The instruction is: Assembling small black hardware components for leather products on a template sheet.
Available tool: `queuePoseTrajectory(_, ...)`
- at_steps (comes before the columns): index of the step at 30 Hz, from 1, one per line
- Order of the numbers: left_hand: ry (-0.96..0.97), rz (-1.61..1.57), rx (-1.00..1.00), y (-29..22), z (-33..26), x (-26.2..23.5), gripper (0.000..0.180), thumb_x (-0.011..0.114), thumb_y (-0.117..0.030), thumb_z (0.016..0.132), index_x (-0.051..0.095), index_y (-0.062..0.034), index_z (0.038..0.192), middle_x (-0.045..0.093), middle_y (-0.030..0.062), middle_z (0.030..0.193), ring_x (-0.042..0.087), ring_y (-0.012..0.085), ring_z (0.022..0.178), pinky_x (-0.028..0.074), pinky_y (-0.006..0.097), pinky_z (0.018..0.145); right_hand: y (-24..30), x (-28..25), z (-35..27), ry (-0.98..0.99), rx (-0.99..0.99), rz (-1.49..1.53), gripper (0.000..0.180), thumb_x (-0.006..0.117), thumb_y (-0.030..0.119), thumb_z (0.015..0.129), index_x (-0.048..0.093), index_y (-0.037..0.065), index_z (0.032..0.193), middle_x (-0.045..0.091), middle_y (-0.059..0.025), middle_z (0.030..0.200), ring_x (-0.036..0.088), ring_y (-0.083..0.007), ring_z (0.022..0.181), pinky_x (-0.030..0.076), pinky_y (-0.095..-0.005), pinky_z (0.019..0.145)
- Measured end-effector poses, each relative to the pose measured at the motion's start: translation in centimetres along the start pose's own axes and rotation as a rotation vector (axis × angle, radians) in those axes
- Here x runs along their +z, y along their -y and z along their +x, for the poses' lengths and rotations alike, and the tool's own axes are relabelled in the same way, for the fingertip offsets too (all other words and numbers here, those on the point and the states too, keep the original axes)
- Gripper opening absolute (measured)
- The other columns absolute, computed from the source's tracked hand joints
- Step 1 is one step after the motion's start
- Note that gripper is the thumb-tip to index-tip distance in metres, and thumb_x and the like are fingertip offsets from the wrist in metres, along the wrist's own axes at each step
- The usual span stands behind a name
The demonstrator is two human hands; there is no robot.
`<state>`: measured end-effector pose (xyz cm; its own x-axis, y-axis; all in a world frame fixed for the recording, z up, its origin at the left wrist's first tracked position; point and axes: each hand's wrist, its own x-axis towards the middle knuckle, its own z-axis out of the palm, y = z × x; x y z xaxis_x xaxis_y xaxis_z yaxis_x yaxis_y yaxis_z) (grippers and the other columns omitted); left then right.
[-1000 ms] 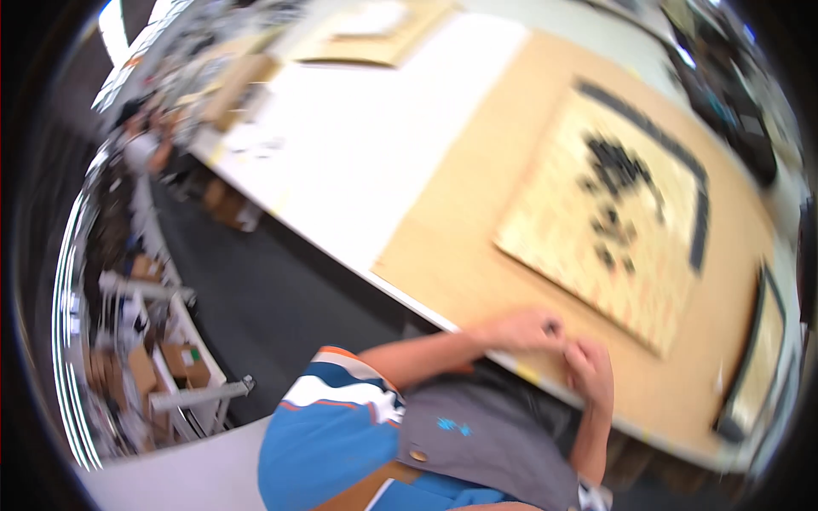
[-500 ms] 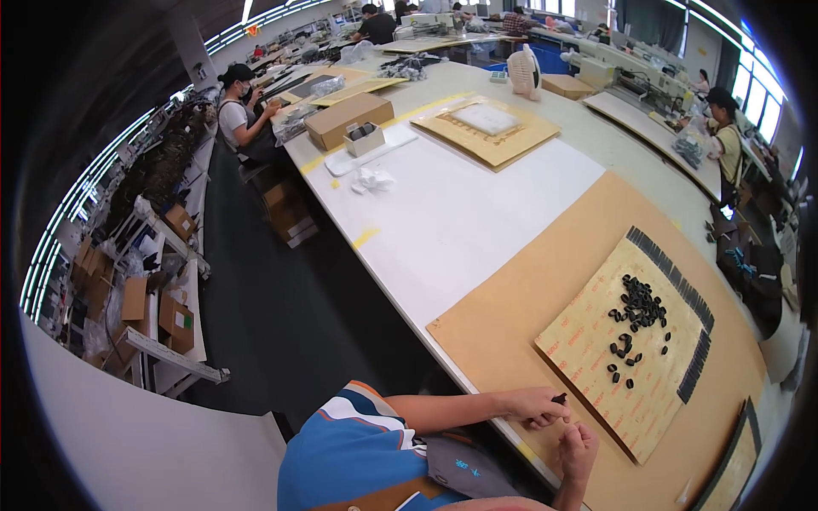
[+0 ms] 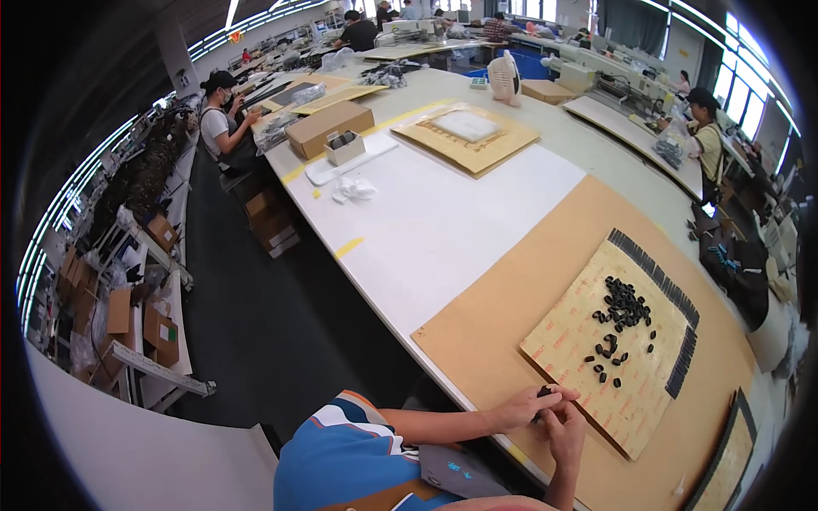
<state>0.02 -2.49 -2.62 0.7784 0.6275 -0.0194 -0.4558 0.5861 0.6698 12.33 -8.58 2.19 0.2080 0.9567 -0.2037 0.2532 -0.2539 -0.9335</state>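
Both hands pinching one small black part, lower centre-right of frame.

Left hand (image 3: 521, 410) and right hand (image 3: 564, 430) meet, fingers closed on the black part (image 3: 543, 393), just below-left of the tan board (image 3: 573, 334) with loose black pieces (image 3: 620, 305).

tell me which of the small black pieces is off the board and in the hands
The single small black piece pinched at the fingertips of the left hand, with the right hand beside it. The others lie loose or heaped on the tan board.

A pile of small parts (image 3: 625, 300) lies on a board (image 3: 571, 341) on the table (image 3: 443, 230), with rows of parts (image 3: 656, 277) behind it.
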Motion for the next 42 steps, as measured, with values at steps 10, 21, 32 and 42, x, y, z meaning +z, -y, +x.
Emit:
queuePoseTrajectory(10,-0.093,0.313,-0.096,-0.2,-0.2,0.9,0.033,0.044,-0.025,0.098,0.051,-0.004,0.122,0.057,0.0035,0.11,0.053,0.0096,0.1,0.044,0.024,0.084,-2.0,0.5,-0.4,-0.317,-0.114,0.233,0.004,0.057,0.002,0.086,0.053,0.0,0.084,0.058,-0.0034,0.068,0.054,-0.0069,0.053,0.043,-0.0205,0.049)
queuePoseTrajectory(21,-0.232,0.171,-0.276,-1.9,-0.1,1.4,0.032,0.045,-0.034,0.097,0.052,-0.0044,0.107,0.03,-0.0076,0.059,0.027,0.0026,0.045,0.024,0.019,0.041,-0.5,-3.1,-1.2,-0.328,-0.095,0.585,0.007,0.053,0.005,0.089,0.051,-0.001,0.088,0.058,-0.0083,0.079,0.061,-0.0143,0.066,0.053,-0.0278,0.063)
queuePoseTrajectory(32,-0.144,0.454,-0.206,-0.6,-0.9,1.9,0.026,0.055,-0.027,0.094,0.057,-0.0025,0.104,0.039,-0.0079,0.062,0.03,0.001,0.05,0.024,0.018,0.044,-2.1,-1.4,-2.4,-0.295,0.025,0.377,0.009,0.057,0.004,0.085,0.054,-0.003,0.09,0.064,-0.0077,0.076,0.064,-0.0109,0.066,0.05,-0.0223,0.061)
queuePoseTrajectory(42,-0.158,0.55,-0.177,-1.2,-1.3,1.6,0.025,0.054,-0.025,0.094,0.059,-0.0012,0.101,0.043,-0.0075,0.064,0.035,0.0005,0.053,0.027,0.018,0.047,-2.0,-1.8,-1.9,-0.226,0.073,0.402,0.009,0.058,0.005,0.085,0.054,-0.003,0.089,0.063,-0.0069,0.074,0.063,-0.0101,0.064,0.049,-0.0221,0.059)
